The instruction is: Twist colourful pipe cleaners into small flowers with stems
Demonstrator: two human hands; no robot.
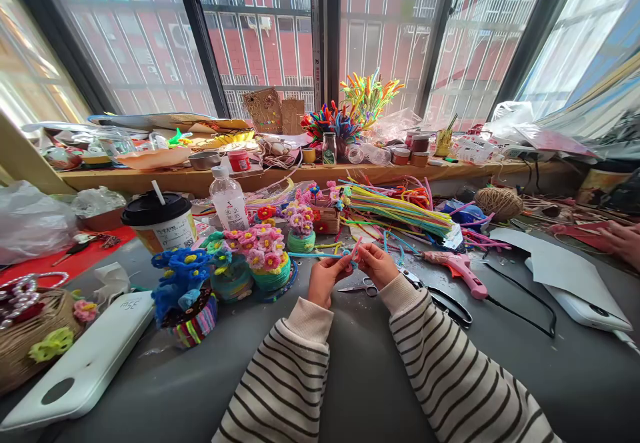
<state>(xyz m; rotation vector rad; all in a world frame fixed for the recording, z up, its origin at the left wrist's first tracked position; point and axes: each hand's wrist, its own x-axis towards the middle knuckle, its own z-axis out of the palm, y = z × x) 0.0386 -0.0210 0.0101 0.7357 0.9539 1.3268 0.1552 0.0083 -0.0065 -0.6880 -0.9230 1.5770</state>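
Both hands meet over the middle of the grey table around a pink pipe cleaner (357,249) with a bit of blue at its lower end. My left hand (327,277) pinches it from the left. From the right, my right hand (379,265) grips it between thumb and fingers. Small scissors (369,287) lie just below the hands, partly hidden by the right sleeve. Larger black-handled scissors (450,305) rest beside the right wrist. A pot of pink pipe-cleaner flowers (270,263) stands left of my left hand.
A pink glue gun (463,273) with a black cord lies to the right. Behind are a bundle of pipe cleaners (400,209) and a bottle (229,199). A lidded cup (163,223) and a blue flower pot (187,296) stand left. Another person's hand (621,243) is at far right.
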